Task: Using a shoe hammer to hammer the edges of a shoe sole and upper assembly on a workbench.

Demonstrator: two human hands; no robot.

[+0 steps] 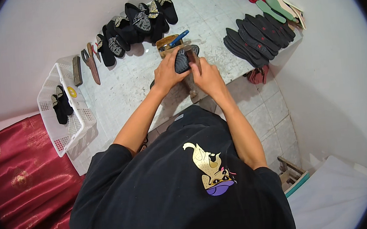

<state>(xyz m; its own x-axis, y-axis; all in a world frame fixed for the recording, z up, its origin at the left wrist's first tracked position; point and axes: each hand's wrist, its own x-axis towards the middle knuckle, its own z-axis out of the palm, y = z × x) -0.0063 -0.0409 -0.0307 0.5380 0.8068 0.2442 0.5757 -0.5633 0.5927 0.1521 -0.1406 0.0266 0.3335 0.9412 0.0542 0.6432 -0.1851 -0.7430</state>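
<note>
My left hand [168, 75] is closed on a black shoe sole [182, 61] with a ridged tread, held above the table's near edge. In my right hand [209, 77] is a hammer [194, 60], gripped by its brown handle; its head is over the sole. Just below both hands a worn brown bar [191, 88] reaches to the table edge; its upper part is hidden. Beyond my left hand sits a brown box [167, 41] with a blue-handled tool [179, 38] lying across it.
Black patterned shoes [141, 19] line the table's far side. At right lie black soles [258, 39] and green insoles [270, 10]. Scissors [91, 66], a dark block [77, 71] and a white basket [66, 134] holding shoes are at left. A wall borders the right side.
</note>
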